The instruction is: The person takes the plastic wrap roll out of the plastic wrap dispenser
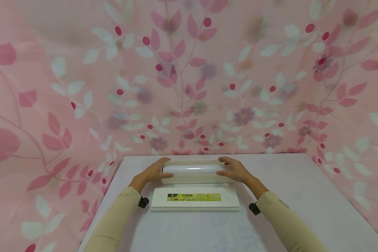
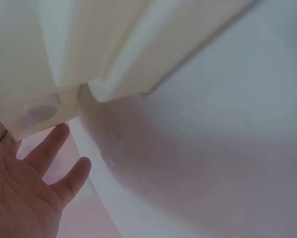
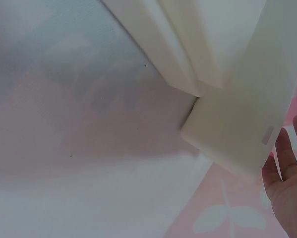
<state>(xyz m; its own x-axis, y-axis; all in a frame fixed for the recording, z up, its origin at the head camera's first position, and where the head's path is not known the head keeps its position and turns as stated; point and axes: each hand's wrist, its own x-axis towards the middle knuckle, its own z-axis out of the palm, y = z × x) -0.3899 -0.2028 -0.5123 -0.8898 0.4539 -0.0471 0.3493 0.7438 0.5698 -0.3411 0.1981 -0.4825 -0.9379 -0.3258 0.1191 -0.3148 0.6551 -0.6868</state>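
Observation:
An open white cling film box (image 1: 195,180) lies across the back of the table, with a shiny roll of cling film (image 1: 192,169) inside it. My left hand (image 1: 155,171) grips the box's left end, thumb along the front side and fingers at the back. At the right end my right hand (image 1: 236,170) holds it likewise, its thumb over the front of the roll. Both wrist views show fingers close to the outside of the box's end, some of them hidden behind it. Just in front lies the white lid (image 1: 195,204) with a green and yellow label.
The white-covered table (image 1: 189,231) extends in front of the lid and to the right. A pink floral curtain (image 1: 189,105) hangs behind and along both sides. Dark wrist cameras sit at both cuffs, beside the lid's ends.

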